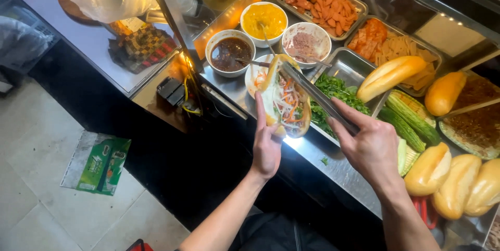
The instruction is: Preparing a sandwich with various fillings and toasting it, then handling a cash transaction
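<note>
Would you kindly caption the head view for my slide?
Left hand holds a split, filled bread roll while right hand works long metal tongs into it.

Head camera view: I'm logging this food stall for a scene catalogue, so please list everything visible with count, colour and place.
split baguette sandwich: one, pale bread with carrot and white shreds, in left hand
metal tongs: one, silver, in right hand, tips over sandwich
sauce bowls: three, white; dark sauce, yellow sauce, pinkish pate
sausage tray: one, steel, back
sliced meat tray: one, steel, orange and tan
herb tray: one, green leaves
cucumbers: several, green, right
baguettes: five whole, golden, right side
green packet: one, on floor
left hand: gripping sandwich
right hand: gripping tongs
</note>
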